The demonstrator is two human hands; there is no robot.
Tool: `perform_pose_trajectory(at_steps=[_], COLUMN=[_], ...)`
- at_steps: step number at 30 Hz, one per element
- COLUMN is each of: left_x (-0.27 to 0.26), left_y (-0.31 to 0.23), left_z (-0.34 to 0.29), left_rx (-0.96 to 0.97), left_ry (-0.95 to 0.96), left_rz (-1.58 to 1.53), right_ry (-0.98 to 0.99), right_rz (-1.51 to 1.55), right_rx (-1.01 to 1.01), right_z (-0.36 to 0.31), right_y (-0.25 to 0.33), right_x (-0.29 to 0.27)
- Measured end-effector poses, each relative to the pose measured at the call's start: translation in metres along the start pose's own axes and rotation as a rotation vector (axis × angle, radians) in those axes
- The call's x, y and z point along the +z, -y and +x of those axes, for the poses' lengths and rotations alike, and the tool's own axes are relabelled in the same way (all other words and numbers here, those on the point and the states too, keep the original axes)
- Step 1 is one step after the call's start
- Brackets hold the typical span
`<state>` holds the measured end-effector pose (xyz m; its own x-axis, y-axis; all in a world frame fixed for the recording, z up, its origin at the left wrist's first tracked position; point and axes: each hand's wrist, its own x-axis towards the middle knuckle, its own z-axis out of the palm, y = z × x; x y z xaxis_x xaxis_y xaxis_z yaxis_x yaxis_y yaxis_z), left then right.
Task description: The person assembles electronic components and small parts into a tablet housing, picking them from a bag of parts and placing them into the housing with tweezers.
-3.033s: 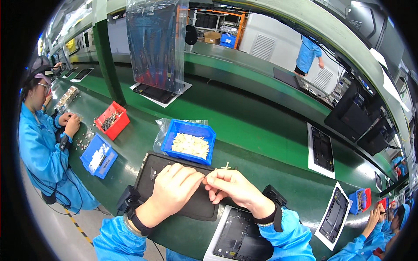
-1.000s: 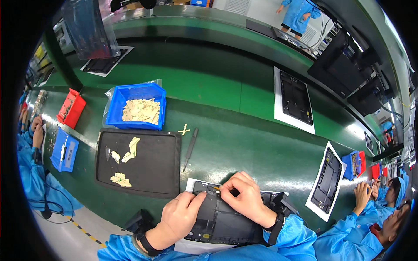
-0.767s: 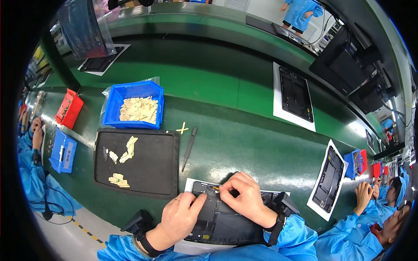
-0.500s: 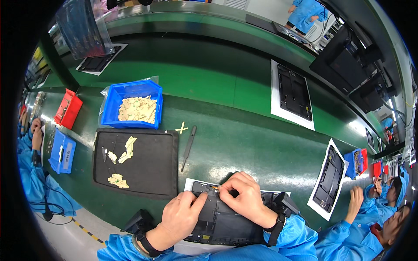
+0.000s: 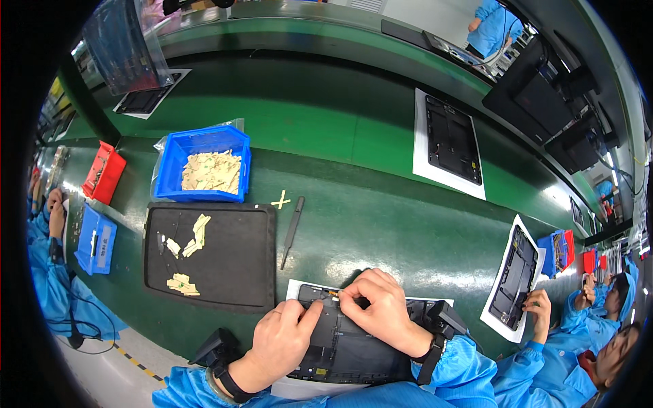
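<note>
In front of me a black flat device housing, like a tablet's shell, lies on a white sheet. My left hand rests on its upper left part, fingers curled, with one fingertip pressed on the surface near the top edge. Just right of it, my right hand pinches thumb and forefinger together at that edge. A small orange-yellow piece shows beside the pinching fingertips. What the fingers grip is too small and covered to make out. Beyond the hands lies a dark slim tool like tweezers or a pry stick.
To the left, a black tray bears cream-coloured strips. Behind it stands a blue bin of similar pieces. A red bin and another blue bin are farther left. More housings lie beyond; at right a co-worker's hand touches one.
My hands keep nearly the same place; the right fingertips have shifted slightly left. At the right, the co-worker's hand has come down onto the housing there.
</note>
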<state>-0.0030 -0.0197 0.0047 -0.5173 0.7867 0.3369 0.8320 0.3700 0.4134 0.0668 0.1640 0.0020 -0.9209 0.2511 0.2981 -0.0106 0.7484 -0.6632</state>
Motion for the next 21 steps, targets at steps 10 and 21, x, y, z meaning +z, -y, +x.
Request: perform_pose_trajectory(at_steps=[10,21], left_x=[-0.0004,-0.0016], left_y=[-0.0025,-0.0043], left_z=[0.0018,0.0042], left_rx=[-0.011,0.041], left_ry=[0.003,0.044], left_rz=[0.008,0.082], right_ry=[0.023,0.015], right_rz=[-0.061,-0.093], right_rx=[0.003,-0.030], right_z=[-0.0026,-0.0035], right_y=[0.0020,0.0026], right_x=[-0.0013,-0.0035])
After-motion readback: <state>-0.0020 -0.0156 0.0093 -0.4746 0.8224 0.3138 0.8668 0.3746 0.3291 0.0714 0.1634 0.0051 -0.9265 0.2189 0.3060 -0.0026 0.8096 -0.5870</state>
